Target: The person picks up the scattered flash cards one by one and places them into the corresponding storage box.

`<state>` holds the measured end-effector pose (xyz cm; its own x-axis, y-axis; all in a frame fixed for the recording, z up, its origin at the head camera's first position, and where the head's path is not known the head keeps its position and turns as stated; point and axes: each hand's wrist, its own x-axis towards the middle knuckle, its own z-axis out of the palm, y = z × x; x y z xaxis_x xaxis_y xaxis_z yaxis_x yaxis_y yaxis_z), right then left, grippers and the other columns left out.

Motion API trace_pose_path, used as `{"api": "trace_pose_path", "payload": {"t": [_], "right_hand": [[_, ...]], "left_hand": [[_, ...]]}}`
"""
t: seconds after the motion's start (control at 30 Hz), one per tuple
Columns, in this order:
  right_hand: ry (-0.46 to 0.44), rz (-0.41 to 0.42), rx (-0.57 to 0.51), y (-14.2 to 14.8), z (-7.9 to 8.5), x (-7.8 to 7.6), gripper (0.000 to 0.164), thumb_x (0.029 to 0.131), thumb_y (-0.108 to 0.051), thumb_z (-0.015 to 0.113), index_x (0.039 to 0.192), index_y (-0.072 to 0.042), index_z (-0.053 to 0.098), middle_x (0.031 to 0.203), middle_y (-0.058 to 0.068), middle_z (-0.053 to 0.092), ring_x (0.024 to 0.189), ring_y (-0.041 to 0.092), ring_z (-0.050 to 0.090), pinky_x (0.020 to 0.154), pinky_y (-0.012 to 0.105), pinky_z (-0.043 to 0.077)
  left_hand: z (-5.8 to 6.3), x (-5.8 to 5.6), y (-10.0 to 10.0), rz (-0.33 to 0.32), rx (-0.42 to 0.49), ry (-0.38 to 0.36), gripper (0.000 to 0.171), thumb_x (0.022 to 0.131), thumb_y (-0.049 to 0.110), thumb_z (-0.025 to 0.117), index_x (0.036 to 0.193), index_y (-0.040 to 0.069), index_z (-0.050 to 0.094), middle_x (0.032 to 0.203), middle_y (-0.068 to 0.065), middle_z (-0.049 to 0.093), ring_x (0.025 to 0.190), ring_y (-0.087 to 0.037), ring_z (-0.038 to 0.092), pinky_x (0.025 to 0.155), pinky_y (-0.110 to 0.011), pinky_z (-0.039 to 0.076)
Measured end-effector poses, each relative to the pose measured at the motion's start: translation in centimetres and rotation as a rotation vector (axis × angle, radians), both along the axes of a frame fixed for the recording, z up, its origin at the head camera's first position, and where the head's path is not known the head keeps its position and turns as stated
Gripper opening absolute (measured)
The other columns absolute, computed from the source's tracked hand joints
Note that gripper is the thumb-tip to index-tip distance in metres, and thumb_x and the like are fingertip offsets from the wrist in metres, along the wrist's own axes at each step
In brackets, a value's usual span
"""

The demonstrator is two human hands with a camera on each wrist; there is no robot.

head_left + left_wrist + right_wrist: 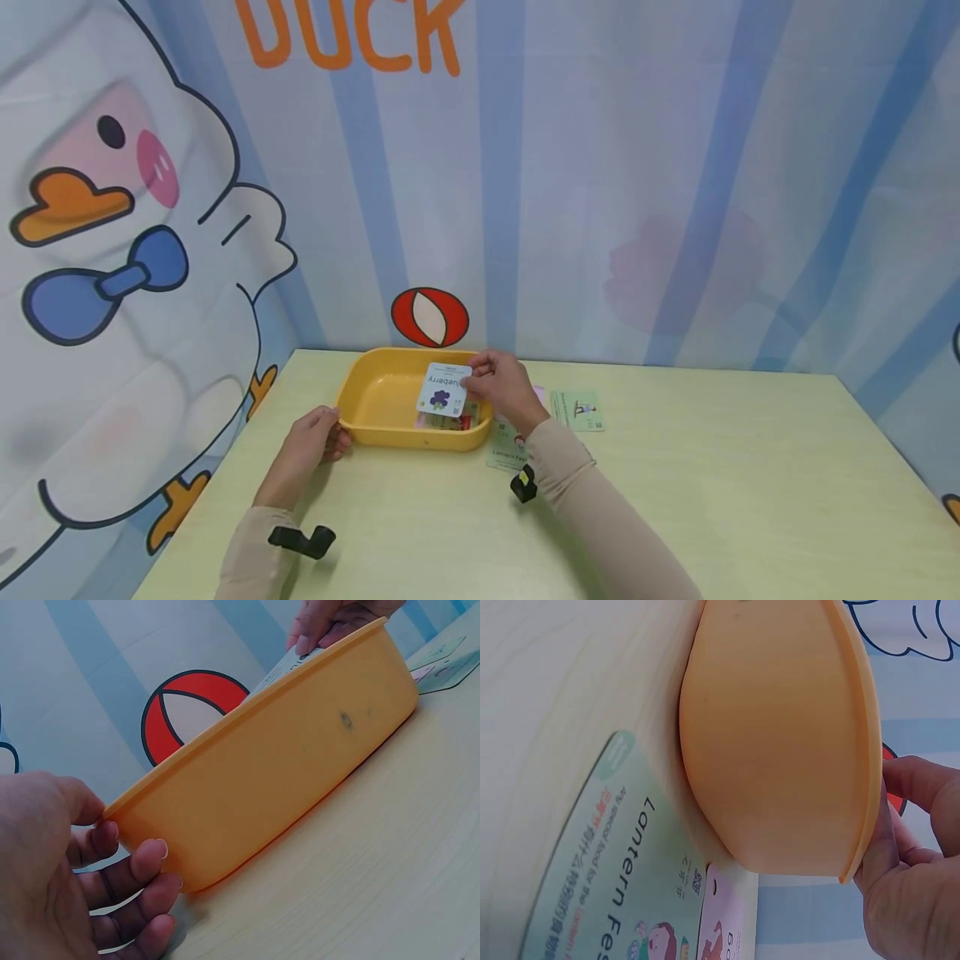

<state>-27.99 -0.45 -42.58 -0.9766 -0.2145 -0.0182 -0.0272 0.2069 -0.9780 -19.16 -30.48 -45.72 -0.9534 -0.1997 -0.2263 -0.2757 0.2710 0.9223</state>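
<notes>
A white flash card (445, 390) printed "blueberry" with a purple berry picture is pinched by my right hand (506, 385) over the right part of a yellow plastic basin (375, 437). Beneath it, another picture card (429, 421) lies inside the basin, partly covered. At the basin's near left corner, my left hand (309, 443) grips the rim between thumb and index finger. Its other fingers curl loosely beside the wall in the left wrist view. The right wrist view shows the right fingers (922, 787) at the rim, with the card hidden behind the basin wall.
Right of the basin, a green "Lantern Festival" card (622, 847) lies on the table (712, 467), overlapping a pink card (724, 911). A second green card (577, 411) lies farther right. A printed duck curtain (570, 167) hangs behind the table.
</notes>
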Motion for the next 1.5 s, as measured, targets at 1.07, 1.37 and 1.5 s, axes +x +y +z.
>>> {"api": "trace_pose_path", "payload": {"t": [1.07, 1.37, 1.5], "right_hand": [[-0.009, 0.0, 0.022, 0.01, 0.12, 0.29, 0.02, 0.09, -0.008, 0.076, 0.1, -0.003, 0.06, 0.086, 0.007, 0.061, 0.094, 0.042, 0.07, 0.086, 0.045, 0.058], [0.012, 0.01, 0.037, 0.06, 0.0, 0.17, 0.018, 0.09, -0.011, 0.077, 0.097, -0.004, 0.062, 0.085, 0.008, 0.065, 0.09, 0.036, 0.071, 0.084, 0.044, 0.059], [0.028, 0.025, 0.036, 0.15, -0.09, 0.26, 0.017, 0.091, -0.012, 0.077, 0.097, -0.004, 0.062, 0.084, 0.008, 0.065, 0.091, 0.039, 0.07, 0.085, 0.046, 0.058]], "left_hand": [[-0.11, 0.03, 0.14, 0.007, 0.012, 0.011, 0.034, 0.11, 0.035, 0.039, 0.101, 0.005, 0.054, 0.085, -0.002, 0.062, 0.079, -0.016, 0.058, 0.072, -0.025, 0.051], [-0.08, 0.1, 0.13, 0.002, 0.008, 0.023, 0.034, 0.11, 0.035, 0.039, 0.101, 0.005, 0.054, 0.086, -0.003, 0.062, 0.08, -0.017, 0.058, 0.072, -0.025, 0.052], [-0.04, 0.12, 0.19, 0.004, 0.007, 0.024, 0.034, 0.11, 0.034, 0.039, 0.102, 0.005, 0.054, 0.087, -0.003, 0.062, 0.08, -0.017, 0.058, 0.072, -0.025, 0.052]]}}
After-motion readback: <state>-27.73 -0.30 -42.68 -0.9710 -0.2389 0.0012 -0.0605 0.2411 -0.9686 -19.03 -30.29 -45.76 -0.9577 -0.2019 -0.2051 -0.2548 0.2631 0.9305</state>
